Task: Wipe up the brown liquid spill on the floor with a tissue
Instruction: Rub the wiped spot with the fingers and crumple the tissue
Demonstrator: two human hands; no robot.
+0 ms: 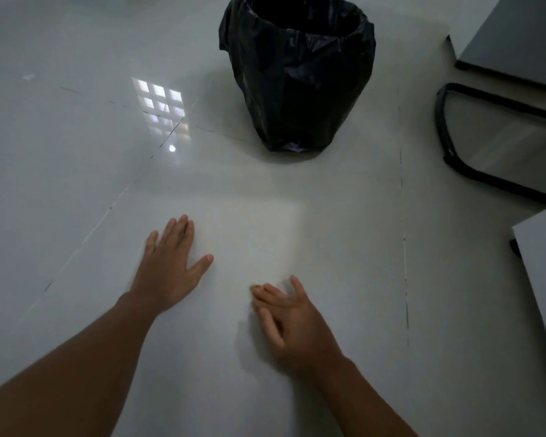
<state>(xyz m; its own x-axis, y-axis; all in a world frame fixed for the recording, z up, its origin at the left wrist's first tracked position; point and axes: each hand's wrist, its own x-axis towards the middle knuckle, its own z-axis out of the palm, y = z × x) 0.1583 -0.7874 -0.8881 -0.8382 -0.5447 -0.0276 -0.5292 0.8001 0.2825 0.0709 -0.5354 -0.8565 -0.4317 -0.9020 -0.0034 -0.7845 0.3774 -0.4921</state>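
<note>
Left hand (171, 266) flat on the glossy pale tiled floor (76, 184), fingers spread, holding nothing; looks like a brace. Right hand (284, 320) pressed down, fingers fairly close together, over a thin white tissue (245, 342); only its pale edge shows left of the palm, blurred. Small brownish tint at the right fingertips (256, 288), probably residue of the brown liquid spill; no other brown visible.

Tissue judgement: very light, limp, weak once wet, tears under a hard drag. Better to pin it under flat fingers, wipe in short strokes, then pinch it up by a dry edge or bunch it.

Black-bagged waste bin (297, 74) stands well beyond both hands.
</note>
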